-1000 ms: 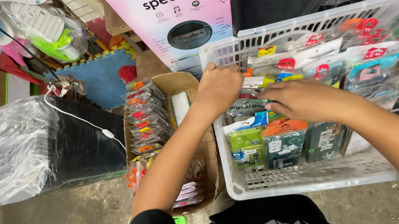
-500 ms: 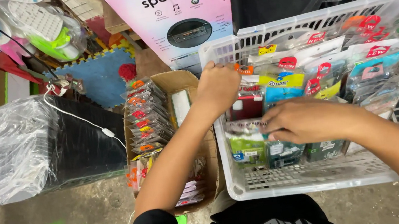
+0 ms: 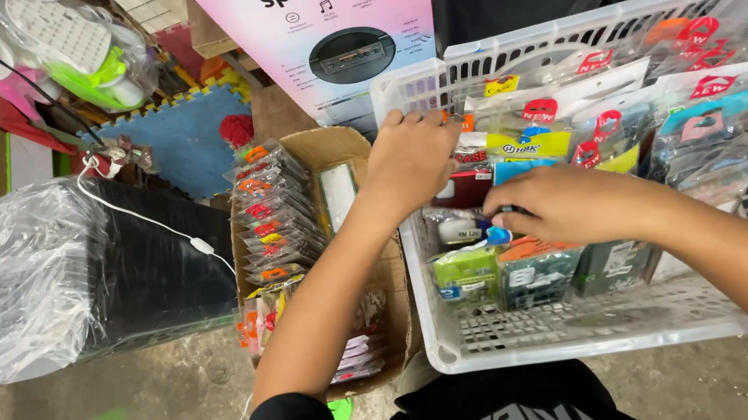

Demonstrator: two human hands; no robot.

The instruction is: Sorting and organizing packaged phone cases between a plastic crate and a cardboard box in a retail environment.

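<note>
A white plastic basket (image 3: pixel 602 329) holds several small packets in clear bags with coloured header cards (image 3: pixel 574 121). My left hand (image 3: pixel 410 157) reaches in over the basket's left rim, fingers curled around the packets at the near-left end of the row. My right hand (image 3: pixel 571 203) lies across the middle of the basket, fingers pointing left and pinching packets next to a green packet (image 3: pixel 466 275). Both hands touch the same stack of packets; which single packet each one grips is hidden.
A cardboard box (image 3: pixel 327 149) with rows of small packets (image 3: pixel 270 224) stands left of the basket. A black box wrapped in clear plastic (image 3: pixel 64 270) sits further left with a white cable across it. A pink speaker carton (image 3: pixel 330 23) and a blue foam mat (image 3: pixel 182 139) lie behind.
My right hand has slid down and to the left across the packets toward the near-left corner of the basket. My left hand has stayed at the basket's left rim.
</note>
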